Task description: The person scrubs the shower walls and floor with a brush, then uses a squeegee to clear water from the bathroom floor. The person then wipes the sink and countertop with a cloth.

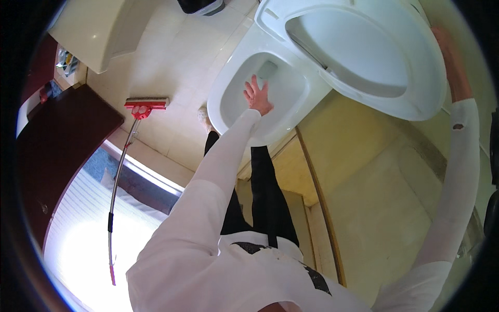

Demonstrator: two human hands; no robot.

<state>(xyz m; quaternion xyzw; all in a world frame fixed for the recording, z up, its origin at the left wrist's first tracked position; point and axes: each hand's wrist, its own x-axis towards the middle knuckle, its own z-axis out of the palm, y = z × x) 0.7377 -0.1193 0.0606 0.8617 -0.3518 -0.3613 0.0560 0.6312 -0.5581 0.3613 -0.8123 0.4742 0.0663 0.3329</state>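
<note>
My left hand [258, 98] hangs over the white toilet bowl [214, 106], fingers spread and holding nothing I can see. The raised toilet seat and lid [423, 99] stand up to the right of the bowl. Beside their far right edge is my right hand [448, 49], arm stretched out along the right side. Its fingers are partly hidden at that edge, so I cannot tell whether they grip it or only rest by it. Down in the bowl, near its far end, the drain [267, 69] shows as a greyish patch.
A sponge mop [140, 104] with a red head and long metal handle lies to the left. A dark brown door [67, 140] stands beyond it. At the upper left is a pale basin [88, 31]; a black bin [200, 6] sits at the top. A wall runs along the right.
</note>
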